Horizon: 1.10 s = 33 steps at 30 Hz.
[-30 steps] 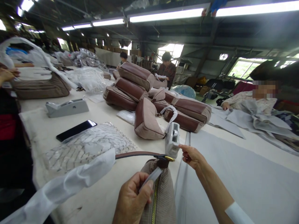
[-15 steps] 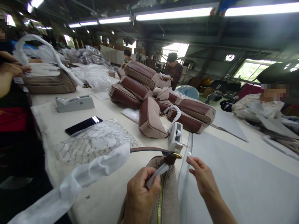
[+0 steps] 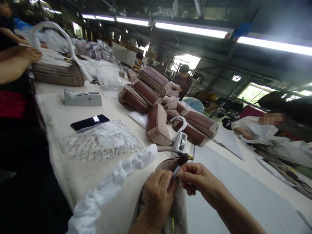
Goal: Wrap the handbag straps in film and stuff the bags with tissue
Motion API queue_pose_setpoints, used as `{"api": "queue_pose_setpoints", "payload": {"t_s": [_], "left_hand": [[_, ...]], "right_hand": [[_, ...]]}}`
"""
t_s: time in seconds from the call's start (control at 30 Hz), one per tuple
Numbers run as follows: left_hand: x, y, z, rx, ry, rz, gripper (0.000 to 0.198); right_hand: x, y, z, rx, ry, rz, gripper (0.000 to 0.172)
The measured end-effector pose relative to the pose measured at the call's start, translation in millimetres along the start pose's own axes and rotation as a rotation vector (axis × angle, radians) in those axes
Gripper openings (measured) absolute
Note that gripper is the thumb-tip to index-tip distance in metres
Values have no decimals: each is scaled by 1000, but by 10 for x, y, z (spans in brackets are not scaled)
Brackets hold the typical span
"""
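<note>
A taupe corduroy bag [image 3: 181,208] with a gold zipper [image 3: 173,221] stands upright right below me. Its strap is wrapped in crumpled white paper [image 3: 114,178] and ends at a gold buckle [image 3: 190,157]. My left hand [image 3: 159,195] is closed on a small white strip [image 3: 176,171] over the bag's top. From the right, my right hand [image 3: 197,178] pinches the same strip, its fingertips close to those of my left hand. Just beyond the buckle stands a grey tape dispenser [image 3: 180,141].
Brown and taupe bags [image 3: 153,87] are piled mid-table. A black phone [image 3: 90,122], plastic-wrapped packing [image 3: 104,139] and another tape dispenser [image 3: 83,98] lie at left. White sheets [image 3: 231,195] cover the right side. Other people are around the table, one person's hand [image 3: 26,55] at far left.
My right hand has moved left to the strip beside my left hand and closed on it. The camera view has shifted, and the paper-wrapped strap has moved right.
</note>
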<state>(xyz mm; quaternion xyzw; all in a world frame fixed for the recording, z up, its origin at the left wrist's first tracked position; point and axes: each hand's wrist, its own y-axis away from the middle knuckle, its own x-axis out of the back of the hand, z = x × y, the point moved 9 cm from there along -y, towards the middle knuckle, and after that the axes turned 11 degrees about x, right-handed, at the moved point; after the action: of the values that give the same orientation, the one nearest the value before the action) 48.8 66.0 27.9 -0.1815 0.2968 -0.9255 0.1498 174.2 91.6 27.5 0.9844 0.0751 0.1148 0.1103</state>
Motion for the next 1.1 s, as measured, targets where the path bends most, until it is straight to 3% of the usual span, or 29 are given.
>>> {"api": "queue_pose_setpoints", "payload": {"t_s": [0.17,0.33,0.63,0.93,1.1], "left_hand": [[133,-22,72,-49,-60,130,9],[124,-14,125,-108,-81,157,8],[4,-10,66,-62,14,33,13],[-45,-28,63,-24,1,-17,15],[-84,-41,-35,133,121,-115,12]], "right_hand": [[4,-22,47,-66,2,-31,39],[10,-46,43,-97,53,-47,34],[39,-47,61,-157,165,-52,29],[97,122,33,-102,159,-7,23],[65,140,73,-43,99,4,29]]}}
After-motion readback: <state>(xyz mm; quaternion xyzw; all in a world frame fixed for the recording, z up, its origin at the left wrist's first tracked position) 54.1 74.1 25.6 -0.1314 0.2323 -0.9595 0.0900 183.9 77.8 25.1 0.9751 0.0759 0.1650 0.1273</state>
